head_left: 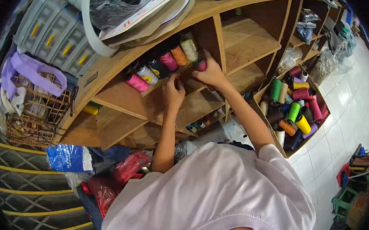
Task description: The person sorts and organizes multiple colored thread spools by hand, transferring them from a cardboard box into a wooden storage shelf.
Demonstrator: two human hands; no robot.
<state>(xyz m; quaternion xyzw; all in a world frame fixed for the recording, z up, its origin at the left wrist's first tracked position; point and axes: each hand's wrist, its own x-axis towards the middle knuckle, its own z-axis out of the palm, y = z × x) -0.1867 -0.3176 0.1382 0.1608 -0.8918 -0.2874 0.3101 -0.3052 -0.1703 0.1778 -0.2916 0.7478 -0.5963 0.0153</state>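
Note:
My right hand [210, 74] is closed round a spool of thread [200, 65] with a pinkish-red end, at the front of a wooden shelf compartment. The lower part of that spool is hidden by my fingers. My left hand [173, 92] is at the same shelf edge, its fingers bent but apart, with nothing visible in them. Behind both hands stands a row of thread spools: a bright pink spool [137, 82], a white spool [147, 75], a dark spool [159, 68], a magenta spool [169, 61], an orange spool [179, 56] and a cream spool [189, 50].
A cardboard box [286, 150] of mixed thread spools stands at right beside the wooden shelf [247, 38]. Grey plastic drawers [55, 38] and a wicker basket [36, 110] are at left. Red plastic-wrapped goods [112, 180] lie below the shelf. White floor tiles [325, 165] stretch along the right.

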